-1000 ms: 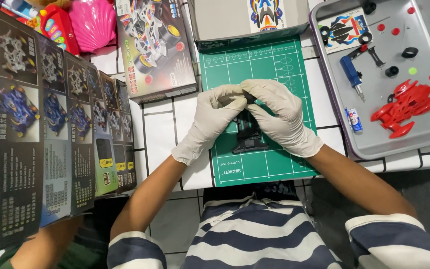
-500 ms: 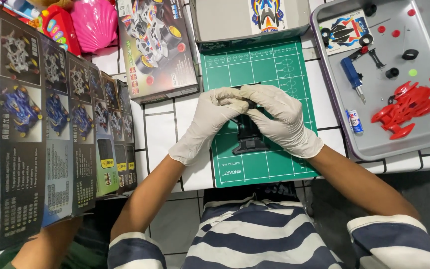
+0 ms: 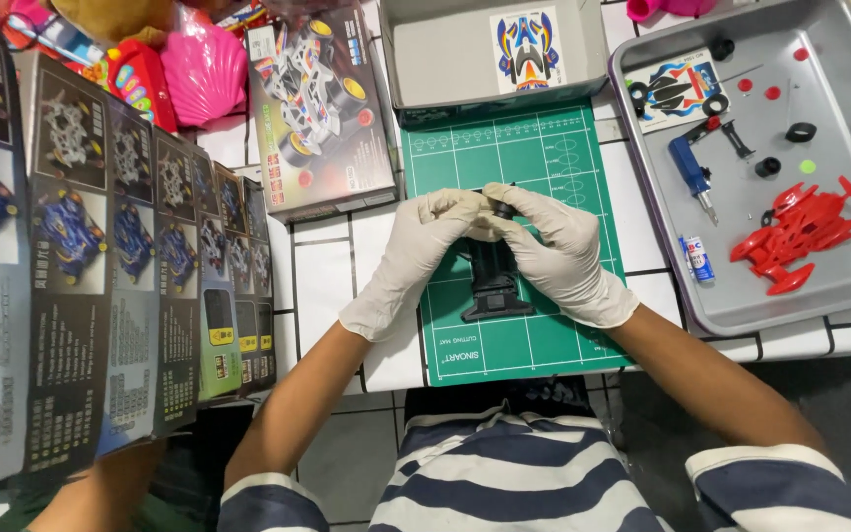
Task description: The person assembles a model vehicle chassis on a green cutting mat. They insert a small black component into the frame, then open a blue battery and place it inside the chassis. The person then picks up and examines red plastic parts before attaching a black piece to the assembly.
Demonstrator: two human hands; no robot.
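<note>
**Up close: gloved hands at work on a black model chassis**

Seen from the head camera, a tiled worktop is crowded with packaging. At far left, a long fold-out instruction sheet (image 3: 100,266) hangs down in dark panels, each printed with small pictures of blue and white toy cars. Just right of it lies a flat rectangular kit box (image 3: 319,108) with a white racing car on its lid, tilted slightly. Far centre sits an open grey box tray (image 3: 445,54) holding a small sticker sheet (image 3: 529,47) in blue, red and yellow. At right, a metal tray (image 3: 839,286) carries a red car body shell (image 3: 795,232), a blue screwdriver (image 3: 691,172), a second sticker sheet (image 3: 677,91), black rings, and a small tube near its near-left corner.

Both hands wear pale latex gloves and meet over a green cutting mat (image 3: 544,325) at centre. The left hand (image 3: 425,246) comes in from the near left, wrist bent, fingers curled closed around the far end of the black chassis (image 3: 494,276). The right hand (image 3: 558,246) comes from the near right, thumb and fingers pinched on the same far end, touching the left fingertips.

The chassis stands over the mat's middle, its long axis running near to far, its flared end pointing towards the person.
</note>
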